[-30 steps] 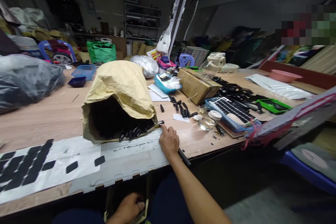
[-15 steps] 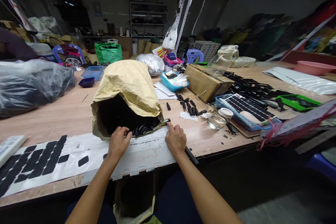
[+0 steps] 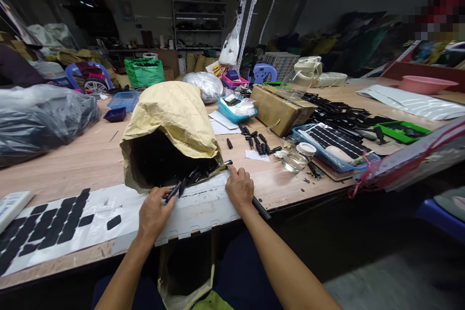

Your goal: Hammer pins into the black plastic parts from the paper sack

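My left hand (image 3: 155, 214) pinches a short black tube-like piece (image 3: 173, 192) between thumb and fingers at the mouth of a tan paper sack (image 3: 172, 116). The sack lies on its side, and more such black pieces (image 3: 194, 174) rest in its opening. To the right, my right hand (image 3: 240, 188) is closed around a tool with a black handle (image 3: 260, 208). The tool's shiny metal end (image 3: 228, 162) pokes out past my fingers beside the sack's right edge; its exact kind is hidden. Both hands are over a grey-white board (image 3: 196, 210) at the table edge.
Loose black pieces (image 3: 259, 144) lie right of the sack, near a glass jar (image 3: 295, 162) and a cardboard box (image 3: 278, 110). Left is a white sheet (image 3: 100, 210) with black pads. A second open sack (image 3: 212, 264) stands below the table edge. A person's sleeve (image 3: 16, 68) shows far left.
My left hand has drawn back from the sack's mouth toward me, and a black piece now shows in its fingers. The right hand keeps its hold on the tool. The view has shifted slightly.
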A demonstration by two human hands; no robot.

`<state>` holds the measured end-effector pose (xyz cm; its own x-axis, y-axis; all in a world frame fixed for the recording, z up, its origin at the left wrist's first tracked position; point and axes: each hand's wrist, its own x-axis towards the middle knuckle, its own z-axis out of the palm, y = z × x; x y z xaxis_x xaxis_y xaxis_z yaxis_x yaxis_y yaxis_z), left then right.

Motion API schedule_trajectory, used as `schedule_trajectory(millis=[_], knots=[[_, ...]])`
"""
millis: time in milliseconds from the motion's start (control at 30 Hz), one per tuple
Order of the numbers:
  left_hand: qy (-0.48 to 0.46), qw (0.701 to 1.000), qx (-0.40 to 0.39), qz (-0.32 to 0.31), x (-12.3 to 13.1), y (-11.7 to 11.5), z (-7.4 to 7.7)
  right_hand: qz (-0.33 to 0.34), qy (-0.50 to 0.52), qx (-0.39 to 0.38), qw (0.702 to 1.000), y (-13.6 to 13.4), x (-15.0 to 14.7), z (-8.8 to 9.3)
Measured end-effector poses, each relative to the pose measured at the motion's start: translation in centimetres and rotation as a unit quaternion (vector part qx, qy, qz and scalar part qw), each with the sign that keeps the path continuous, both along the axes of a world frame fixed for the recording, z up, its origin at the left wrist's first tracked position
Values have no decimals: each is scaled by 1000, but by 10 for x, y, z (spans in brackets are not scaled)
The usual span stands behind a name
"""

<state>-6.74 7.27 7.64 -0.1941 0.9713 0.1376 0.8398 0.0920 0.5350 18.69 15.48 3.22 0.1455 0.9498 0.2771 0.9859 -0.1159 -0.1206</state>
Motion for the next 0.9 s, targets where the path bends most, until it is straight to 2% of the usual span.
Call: schedule_trajectory(millis=[100, 167, 300, 500, 667, 733, 833, 900], knots=[[-62, 991, 1, -120, 14, -3, -11, 0, 1, 5, 1000, 0, 0, -1], [-58, 987, -1, -148, 22, 2, -19, 0, 0, 7, 1000, 0, 0, -1], [-47, 986, 27, -160, 23, 14, -28, -5, 0, 7, 1000, -1, -1, -1], [-57, 983, 29, -172, 19, 16, -29, -8, 14, -18, 1000, 3, 0, 3], [-70, 983, 31, -164, 19, 16, -31, -15, 125, -26, 992, -7, 5, 15], [-66, 983, 36, -166, 20, 16, -31, 15, 205, 2, 979, -22, 2, 19], [-60, 983, 43, -167, 21, 16, -32, 136, 333, 26, 933, -54, -11, 22], [-59, 983, 46, -168, 21, 16, -32, 205, 380, 11, 902, -73, -22, 22]])
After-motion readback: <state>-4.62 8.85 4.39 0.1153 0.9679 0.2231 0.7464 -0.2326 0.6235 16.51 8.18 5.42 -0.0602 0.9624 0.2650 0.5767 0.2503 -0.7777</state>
